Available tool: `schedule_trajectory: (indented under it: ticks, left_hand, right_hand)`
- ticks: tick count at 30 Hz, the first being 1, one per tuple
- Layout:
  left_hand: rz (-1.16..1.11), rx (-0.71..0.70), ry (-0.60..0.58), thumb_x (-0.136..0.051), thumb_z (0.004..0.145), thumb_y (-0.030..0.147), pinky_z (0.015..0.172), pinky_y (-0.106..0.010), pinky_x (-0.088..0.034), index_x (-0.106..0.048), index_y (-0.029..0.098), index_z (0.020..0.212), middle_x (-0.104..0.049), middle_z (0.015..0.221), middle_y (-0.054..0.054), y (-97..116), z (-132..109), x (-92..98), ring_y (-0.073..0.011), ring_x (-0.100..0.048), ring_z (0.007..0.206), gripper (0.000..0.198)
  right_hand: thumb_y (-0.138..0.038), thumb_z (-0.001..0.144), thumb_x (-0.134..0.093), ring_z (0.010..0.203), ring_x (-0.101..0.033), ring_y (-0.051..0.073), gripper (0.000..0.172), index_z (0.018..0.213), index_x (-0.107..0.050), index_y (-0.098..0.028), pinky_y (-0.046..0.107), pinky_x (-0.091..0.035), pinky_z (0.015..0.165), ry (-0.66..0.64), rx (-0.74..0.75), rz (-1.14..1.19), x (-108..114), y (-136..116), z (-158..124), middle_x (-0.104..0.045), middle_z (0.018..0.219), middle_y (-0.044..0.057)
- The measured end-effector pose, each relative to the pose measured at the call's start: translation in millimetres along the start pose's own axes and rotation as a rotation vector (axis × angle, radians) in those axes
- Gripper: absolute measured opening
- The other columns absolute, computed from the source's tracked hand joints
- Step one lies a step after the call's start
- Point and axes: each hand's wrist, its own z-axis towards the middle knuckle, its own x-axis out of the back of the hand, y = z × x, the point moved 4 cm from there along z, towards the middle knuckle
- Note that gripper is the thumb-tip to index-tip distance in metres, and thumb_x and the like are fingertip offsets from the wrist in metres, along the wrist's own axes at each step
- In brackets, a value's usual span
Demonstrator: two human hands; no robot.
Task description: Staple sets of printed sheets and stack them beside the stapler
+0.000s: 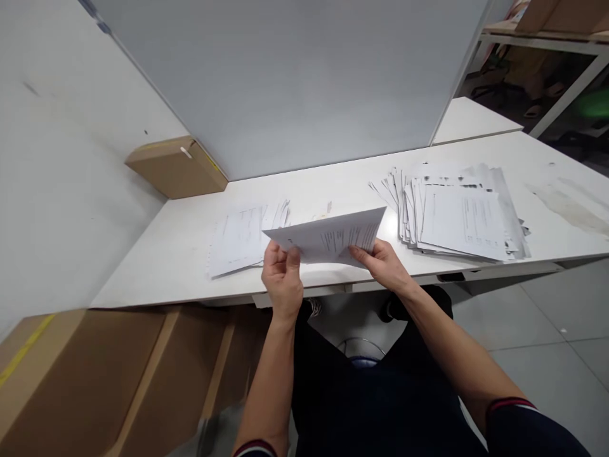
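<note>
A printed sheet of paper (328,236) is held up, tilted, above the front edge of the white table. My left hand (283,273) grips its left end, thumb on the near face and fingers curled behind. At the sheet's right end, my right hand (380,261) pinches it with the thumb over the print. Whether it is one sheet or several is unclear. Left of my hands lies a small pile of printed papers (238,238). To the right sits a taller, uneven stack of papers (461,219) with printed text and ragged edges.
A cardboard box (178,168) leans by the wall at the table's back left. Behind the table (157,254) stands a large grey panel (304,82). Several big cardboard boxes (118,374) fill the floor at lower left. A stool (364,355) shows between my legs.
</note>
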Motion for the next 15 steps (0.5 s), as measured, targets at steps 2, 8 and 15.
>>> schedule_trajectory:
  ticks: [2,8,15]
  left_hand:
    - [0.02,0.004,-0.04,-0.057,0.079,0.039,0.079,-0.026,-0.047,-0.059,0.019,0.1,-0.063,0.085,-0.004,-8.0,1.3,-6.4,-0.0138,-0.06,0.084,0.029]
    - [-0.018,0.011,-0.062,-0.055,0.081,0.037,0.08,-0.027,-0.047,-0.058,0.019,0.094,-0.063,0.088,-0.004,-24.9,0.8,-13.4,-0.0147,-0.059,0.088,0.022]
    - [-0.037,0.045,-0.086,-0.051,0.083,0.038,0.083,-0.028,-0.046,-0.056,0.02,0.095,-0.061,0.091,-0.005,-29.4,-1.0,-15.5,-0.015,-0.058,0.092,0.022]
  right_hand:
    - [-0.038,0.078,-0.058,0.102,-0.058,0.023,0.034,0.105,-0.064,-0.018,0.036,-0.045,0.087,0.013,-0.034,-0.009,1.9,12.6,7.4,-0.065,0.107,0.006]
    - [-0.037,0.076,-0.059,0.102,-0.059,0.022,0.033,0.102,-0.065,-0.017,0.037,-0.045,0.089,0.007,-0.064,0.001,3.8,31.0,12.4,-0.066,0.108,0.006]
    - [-0.036,0.079,-0.054,0.097,-0.06,0.023,0.029,0.098,-0.066,-0.017,0.034,-0.046,0.082,0.003,-0.025,-0.194,7.5,22.4,13.1,-0.067,0.103,0.005]
